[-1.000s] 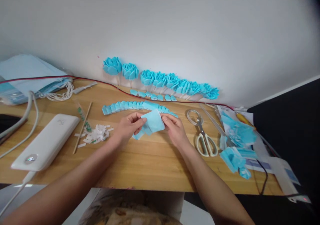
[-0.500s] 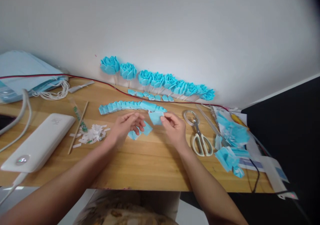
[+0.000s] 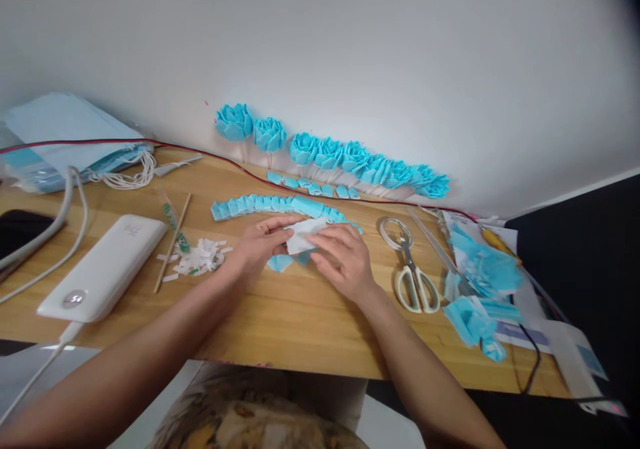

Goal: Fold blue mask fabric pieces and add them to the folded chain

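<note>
Head view: left hand (image 3: pixel 257 246) and right hand (image 3: pixel 343 259) meet over the near-centre of the pale wooden table (image 3: pixel 300 329); between them a pale whitish piece of thin fabric (image 3: pixel 303 236), held low, just above the tabletop.

Grip: left thumb and fingertips pressed together on the piece's left edge; right fingers curled down over its right end, closed on it, thumb hidden beneath.

Long axis of the piece runs left-right, hand to hand; right end tips slightly away toward the wall; pale face up.

Directly under the grip: small loose blue fabric pieces (image 3: pixel 280 262), lying flat; whether they touch the held piece, cannot tell.

Beyond the grip: curved row of folded blue fabric squares (image 3: pixel 260 204), overlapping; further off, a line of blue fabric roses (image 3: pixel 330 154) leaning on the white wall.

Right of the grip: white-handled scissors (image 3: pixel 413 279), blades pointing away; past them a heap of blue fabric scraps (image 3: pixel 480 282).

Left of the grip: little pile of white paper slips (image 3: pixel 200 259); thin wooden stick (image 3: pixel 173 242); white oblong power bank (image 3: pixel 103 269), well apart.
</note>
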Available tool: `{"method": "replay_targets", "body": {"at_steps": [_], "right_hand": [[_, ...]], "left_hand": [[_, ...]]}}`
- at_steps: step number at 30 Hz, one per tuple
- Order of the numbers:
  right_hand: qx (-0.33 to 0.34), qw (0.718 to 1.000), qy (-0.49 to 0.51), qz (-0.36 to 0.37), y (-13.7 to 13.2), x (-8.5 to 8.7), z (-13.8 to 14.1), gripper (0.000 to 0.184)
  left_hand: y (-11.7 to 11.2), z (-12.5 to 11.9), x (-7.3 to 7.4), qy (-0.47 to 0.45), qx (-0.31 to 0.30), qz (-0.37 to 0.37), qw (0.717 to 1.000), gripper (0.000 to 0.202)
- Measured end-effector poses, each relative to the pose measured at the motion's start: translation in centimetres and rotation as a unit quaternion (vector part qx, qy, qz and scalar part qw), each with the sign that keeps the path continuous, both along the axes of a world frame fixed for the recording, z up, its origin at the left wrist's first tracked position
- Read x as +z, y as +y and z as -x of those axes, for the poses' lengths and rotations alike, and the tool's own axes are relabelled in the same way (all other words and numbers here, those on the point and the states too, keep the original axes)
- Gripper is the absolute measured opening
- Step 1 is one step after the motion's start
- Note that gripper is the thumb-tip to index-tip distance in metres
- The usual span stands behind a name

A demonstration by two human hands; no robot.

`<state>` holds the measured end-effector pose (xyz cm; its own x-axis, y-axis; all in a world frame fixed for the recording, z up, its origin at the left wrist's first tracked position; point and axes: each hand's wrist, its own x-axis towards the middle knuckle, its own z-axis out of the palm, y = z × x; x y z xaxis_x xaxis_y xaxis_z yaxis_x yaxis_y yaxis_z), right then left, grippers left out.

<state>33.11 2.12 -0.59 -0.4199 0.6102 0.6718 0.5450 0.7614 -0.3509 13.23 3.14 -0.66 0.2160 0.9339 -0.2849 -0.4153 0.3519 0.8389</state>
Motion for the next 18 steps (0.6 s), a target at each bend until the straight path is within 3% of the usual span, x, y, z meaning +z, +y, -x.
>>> {"method": "replay_targets", "body": {"at_steps": [2,5,9,13,18], "right_hand": [[-0.024,0.997,0.063,0.042,-0.1,0.2,-0.2,0.029],[-0.049,0.97,0.17,0.168,0.1,0.2,-0.5,0.033],[0.008,0.917,0.233,0.323,0.6,-0.6,-0.6,0.044],[0.022,0.904,0.242,0.353,0.8,-1.0,-0.4,0.04],[-0.018,0.905,0.259,0.337,0.9,-1.0,-0.6,0.016]], "left_hand": [[0.0,0.1,-0.1,0.012,0.009,-0.003,1.0,0.033],[0.0,0.2,-0.3,0.022,0.0,-0.017,1.0,0.032],[-0.1,0.2,-0.4,0.032,-0.015,-0.034,0.999,0.034],[-0.1,0.1,-0.4,0.037,-0.016,-0.05,0.998,0.037],[-0.2,0.0,-0.3,0.052,-0.037,-0.061,0.996,0.039]]}}
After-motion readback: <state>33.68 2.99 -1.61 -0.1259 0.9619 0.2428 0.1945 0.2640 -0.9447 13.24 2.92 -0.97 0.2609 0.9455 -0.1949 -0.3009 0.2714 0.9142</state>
